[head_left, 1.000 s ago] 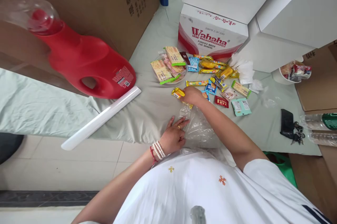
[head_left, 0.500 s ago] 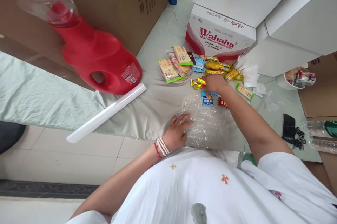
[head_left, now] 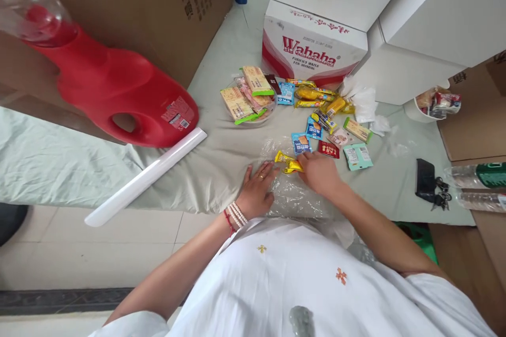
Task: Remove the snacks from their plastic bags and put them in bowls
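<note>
My right hand is closed on yellow-wrapped candies, low over a sheet of clear plastic. Fingers spread, my left hand lies flat at the plastic's left edge. Just beyond my right hand are blue snack packets, a dark red packet and a pale green packet. Farther back, a clear round dish holds cracker packs with green ends. To its right lies a heap of yellow-wrapped snacks.
A large red detergent jug and a white tube lie at left. Behind stands a Wahaha carton beside white boxes. A white tub of snacks, keys and plastic bottles are at right.
My right hand has drawn back from the snack heap toward me, bringing the yellow candies over the plastic. My left hand stays flat. The view has shifted slightly right.
</note>
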`<action>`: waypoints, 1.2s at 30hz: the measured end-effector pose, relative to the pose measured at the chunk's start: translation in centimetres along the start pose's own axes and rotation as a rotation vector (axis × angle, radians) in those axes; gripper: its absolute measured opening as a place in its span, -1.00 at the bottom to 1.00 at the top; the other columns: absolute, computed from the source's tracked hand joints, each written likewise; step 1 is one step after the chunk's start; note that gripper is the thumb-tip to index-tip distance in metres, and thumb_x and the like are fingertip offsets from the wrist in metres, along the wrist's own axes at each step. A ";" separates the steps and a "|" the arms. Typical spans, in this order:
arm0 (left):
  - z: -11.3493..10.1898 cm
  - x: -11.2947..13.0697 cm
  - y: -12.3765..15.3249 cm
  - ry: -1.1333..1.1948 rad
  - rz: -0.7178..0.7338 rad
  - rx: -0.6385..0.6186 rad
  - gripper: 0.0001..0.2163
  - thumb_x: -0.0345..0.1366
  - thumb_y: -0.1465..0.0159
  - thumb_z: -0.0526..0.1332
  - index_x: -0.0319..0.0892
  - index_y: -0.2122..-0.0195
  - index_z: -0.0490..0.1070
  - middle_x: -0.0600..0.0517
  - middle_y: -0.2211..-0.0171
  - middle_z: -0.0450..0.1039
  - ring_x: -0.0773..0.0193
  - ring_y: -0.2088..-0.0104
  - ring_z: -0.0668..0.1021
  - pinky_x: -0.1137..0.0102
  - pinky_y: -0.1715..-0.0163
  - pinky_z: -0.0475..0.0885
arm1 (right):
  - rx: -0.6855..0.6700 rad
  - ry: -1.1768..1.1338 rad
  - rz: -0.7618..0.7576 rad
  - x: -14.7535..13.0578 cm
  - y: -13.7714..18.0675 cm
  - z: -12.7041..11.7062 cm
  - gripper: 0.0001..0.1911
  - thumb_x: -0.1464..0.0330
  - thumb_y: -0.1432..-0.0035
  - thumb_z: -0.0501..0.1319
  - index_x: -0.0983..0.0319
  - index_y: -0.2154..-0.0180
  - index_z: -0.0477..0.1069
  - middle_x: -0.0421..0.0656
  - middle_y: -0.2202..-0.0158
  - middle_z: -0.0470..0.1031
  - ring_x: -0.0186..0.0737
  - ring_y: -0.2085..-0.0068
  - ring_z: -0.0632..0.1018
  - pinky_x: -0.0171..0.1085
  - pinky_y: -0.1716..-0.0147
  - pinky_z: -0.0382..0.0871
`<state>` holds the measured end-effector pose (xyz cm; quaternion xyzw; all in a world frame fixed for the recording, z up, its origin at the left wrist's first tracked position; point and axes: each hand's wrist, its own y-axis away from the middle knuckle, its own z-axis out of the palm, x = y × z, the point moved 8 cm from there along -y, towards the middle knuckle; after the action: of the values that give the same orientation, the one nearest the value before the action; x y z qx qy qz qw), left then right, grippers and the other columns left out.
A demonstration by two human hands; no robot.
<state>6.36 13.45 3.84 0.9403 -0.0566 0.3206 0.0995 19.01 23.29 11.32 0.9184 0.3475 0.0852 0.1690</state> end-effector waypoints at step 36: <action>0.2 -0.5 0.9 -0.202 -0.044 0.087 -0.42 -0.24 -0.30 0.13 -0.07 -0.38 0.28 -0.13 -0.49 0.07 -0.10 -0.47 0.17 -0.29 -0.41 -0.19 | -0.033 -0.080 -0.259 -0.6 1.7 2.7 -0.54 0.16 -0.41 0.16 0.10 -0.27 0.34 -0.02 -0.23 0.41 -0.02 -0.09 0.53 -0.24 0.13 0.37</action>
<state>5.95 12.59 3.47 0.9722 -0.0317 0.2243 0.0594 20.33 21.03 9.39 0.8655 0.4549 0.0316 0.2073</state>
